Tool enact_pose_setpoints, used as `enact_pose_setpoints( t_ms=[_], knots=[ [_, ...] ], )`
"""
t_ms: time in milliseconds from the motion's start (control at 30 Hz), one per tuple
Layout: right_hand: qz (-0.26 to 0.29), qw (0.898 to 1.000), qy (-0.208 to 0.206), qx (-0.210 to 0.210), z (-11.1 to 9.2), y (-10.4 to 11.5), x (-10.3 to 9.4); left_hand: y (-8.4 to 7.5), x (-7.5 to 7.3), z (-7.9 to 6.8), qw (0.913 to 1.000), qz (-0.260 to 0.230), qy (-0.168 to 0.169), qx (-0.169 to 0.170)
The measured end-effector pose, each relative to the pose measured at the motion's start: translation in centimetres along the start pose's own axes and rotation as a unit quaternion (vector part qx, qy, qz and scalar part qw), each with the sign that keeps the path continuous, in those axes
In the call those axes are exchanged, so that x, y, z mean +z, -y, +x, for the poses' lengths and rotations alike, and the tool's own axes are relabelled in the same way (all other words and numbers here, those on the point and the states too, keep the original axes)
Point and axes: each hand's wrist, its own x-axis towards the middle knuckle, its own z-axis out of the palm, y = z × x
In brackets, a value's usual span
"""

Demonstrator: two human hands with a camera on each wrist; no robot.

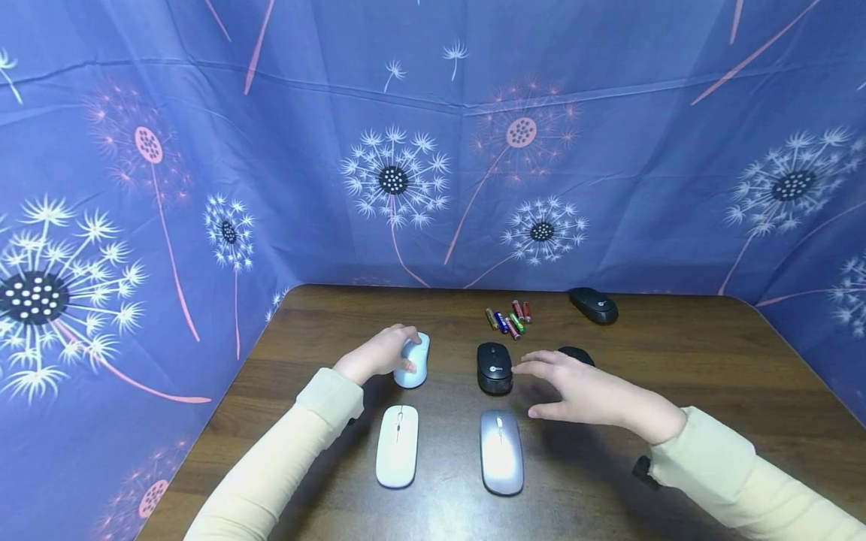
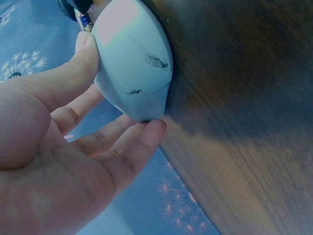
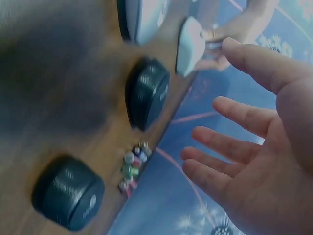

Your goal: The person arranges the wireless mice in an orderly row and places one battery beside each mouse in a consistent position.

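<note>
My left hand [image 1: 382, 352] holds a light blue computer mouse [image 1: 419, 366] by its sides on the wooden table, thumb on one side and fingers on the other. Dark scuffs mark the rear of this mouse [image 2: 132, 58] in the left wrist view. My right hand [image 1: 575, 383] hovers over the table with fingers spread and nothing in them. Its fingertips are nearest to a black mouse [image 1: 494, 364] in the middle. Behind that hand, another black mouse [image 1: 577, 353] is partly hidden; the right wrist view shows it as a dark rounded mouse [image 3: 68, 193].
A white mouse [image 1: 398, 447] and a grey mouse [image 1: 502, 454] lie at the front. Several small batteries [image 1: 501, 323] are grouped toward the back, with a third black mouse [image 1: 594, 306] at the back edge. A blue dandelion-print cloth [image 1: 433, 248] hangs behind the table [image 1: 676, 338].
</note>
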Motion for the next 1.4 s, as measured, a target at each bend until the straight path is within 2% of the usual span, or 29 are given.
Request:
enact_pose_setpoints(
  t_ms=[267,567,800,967,1167,1400],
  knots=[
    [-0.008,0.999,-0.033,0.019,0.5,-2.2,-1.9,0.1,0.2,0.1,1.0,-0.001,0.0,0.0],
    [-0.013,0.997,-0.062,0.055,1.2,-4.6,-3.1,-0.1,0.1,0.0,1.0,-0.004,0.005,-0.004],
    [-0.02,0.991,-0.11,0.077,1.6,-6.4,-3.5,-0.2,0.0,-0.1,1.0,-0.005,0.006,-0.003],
    [-0.017,0.988,-0.109,0.108,1.7,-7.8,-3.9,-0.2,-0.1,0.0,0.9999,-0.005,0.007,-0.008],
    [-0.026,0.984,-0.122,0.123,2.0,-9.6,-4.4,-0.2,-0.1,0.0,1.0,-0.003,0.005,-0.008],
    [-0.022,0.975,-0.176,0.131,2.2,-11.6,-4.2,-0.1,-0.1,0.0,1.0,0.0,0.004,-0.004]
  ],
)
